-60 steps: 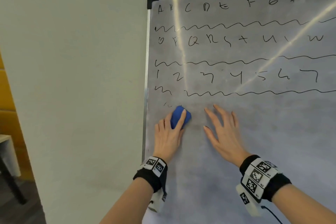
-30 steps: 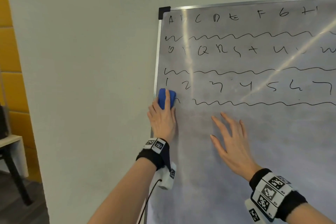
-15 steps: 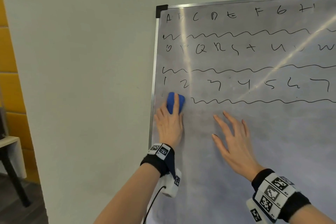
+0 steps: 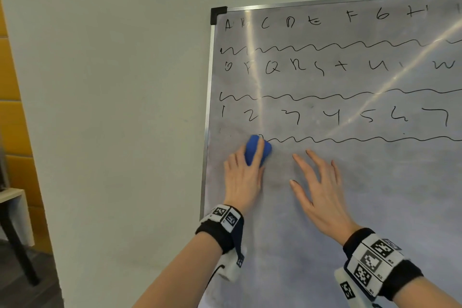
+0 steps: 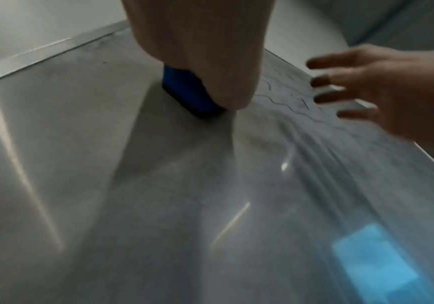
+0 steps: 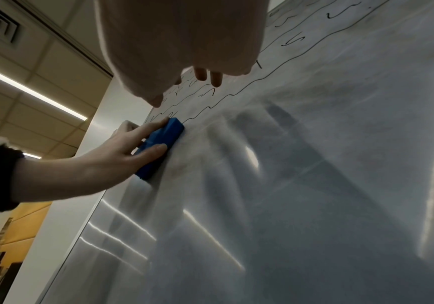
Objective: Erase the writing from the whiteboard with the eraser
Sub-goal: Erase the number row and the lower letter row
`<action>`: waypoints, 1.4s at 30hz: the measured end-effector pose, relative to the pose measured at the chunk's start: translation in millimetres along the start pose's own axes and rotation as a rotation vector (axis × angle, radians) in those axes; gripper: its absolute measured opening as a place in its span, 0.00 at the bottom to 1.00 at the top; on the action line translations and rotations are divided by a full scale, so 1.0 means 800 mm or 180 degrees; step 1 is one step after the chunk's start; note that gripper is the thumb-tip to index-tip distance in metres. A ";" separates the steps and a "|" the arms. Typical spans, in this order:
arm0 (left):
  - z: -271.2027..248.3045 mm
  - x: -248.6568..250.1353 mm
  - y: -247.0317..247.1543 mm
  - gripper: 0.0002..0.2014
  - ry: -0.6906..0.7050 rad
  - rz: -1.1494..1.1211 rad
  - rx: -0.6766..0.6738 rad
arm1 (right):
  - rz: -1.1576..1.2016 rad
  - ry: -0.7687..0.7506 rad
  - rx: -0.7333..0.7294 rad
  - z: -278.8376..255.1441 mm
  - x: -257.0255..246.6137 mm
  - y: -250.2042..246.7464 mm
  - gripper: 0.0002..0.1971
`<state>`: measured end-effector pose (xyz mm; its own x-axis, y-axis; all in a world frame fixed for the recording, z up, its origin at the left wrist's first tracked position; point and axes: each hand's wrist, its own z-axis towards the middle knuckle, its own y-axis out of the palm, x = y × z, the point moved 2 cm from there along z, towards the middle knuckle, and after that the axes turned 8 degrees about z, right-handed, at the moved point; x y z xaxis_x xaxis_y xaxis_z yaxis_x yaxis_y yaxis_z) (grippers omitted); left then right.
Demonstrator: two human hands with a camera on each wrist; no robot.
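The whiteboard (image 4: 350,220) carries rows of black letters, digits (image 4: 336,117) and wavy lines; its lower part is wiped grey. My left hand (image 4: 243,180) grips a blue eraser (image 4: 250,149) and presses it flat on the board at the left end of the lowest wavy line (image 4: 375,139). The right wrist view shows the eraser (image 6: 162,142) held between a finger on top and the thumb at its side. My right hand (image 4: 317,182) lies open on the board just right of the eraser, fingers spread. In the left wrist view the eraser (image 5: 184,90) shows under my palm.
The board's metal frame (image 4: 208,107) with a black corner cap (image 4: 218,14) runs just left of the eraser. A plain wall (image 4: 112,107) lies beyond it, with yellow panels (image 4: 12,120) and a white stool (image 4: 15,212) at the far left.
My left hand slid the eraser from the board's left frame rightward along the lowest wavy line, whose left end is gone. My right hand stayed flat on the board.
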<state>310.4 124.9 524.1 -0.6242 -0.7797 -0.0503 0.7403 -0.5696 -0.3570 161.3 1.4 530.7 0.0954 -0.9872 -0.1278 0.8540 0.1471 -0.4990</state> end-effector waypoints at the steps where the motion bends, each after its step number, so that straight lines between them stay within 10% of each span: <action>1: -0.002 0.002 0.001 0.29 0.0269 0.0023 -0.0005 | -0.0004 0.0018 0.0026 0.001 0.002 -0.004 0.27; 4: 0.010 -0.017 0.002 0.28 0.0526 0.0201 0.0030 | -0.0013 0.0070 0.0091 0.001 0.014 -0.017 0.27; 9: 0.026 -0.002 0.001 0.28 -0.0562 0.0041 0.0031 | -0.0068 0.0153 0.0059 -0.012 0.038 -0.032 0.27; 15: 0.010 0.045 0.004 0.29 0.0553 0.0065 0.0119 | -0.0065 0.0106 0.0035 -0.010 0.039 -0.035 0.27; 22: 0.028 0.034 -0.002 0.28 -0.0661 -0.0028 0.0094 | -0.0090 0.0144 0.0141 -0.023 0.061 -0.064 0.27; 29: 0.016 0.066 0.002 0.28 0.0552 0.0070 0.0065 | -0.0146 0.0140 0.0117 -0.026 0.073 -0.069 0.27; 37: 0.029 0.053 -0.002 0.32 -0.0955 -0.0083 -0.0111 | -0.0052 0.0091 0.0107 -0.030 0.080 -0.078 0.27; 42: 0.031 0.131 -0.007 0.28 -0.0234 -0.0220 -0.0211 | -0.0089 0.0076 0.0147 -0.023 0.085 -0.080 0.27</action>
<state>246.9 40.5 543.7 -0.6515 -0.7574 0.0441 0.6765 -0.6063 -0.4181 103.6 -73.8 538.0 0.0594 -0.9891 -0.1349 0.8790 0.1159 -0.4626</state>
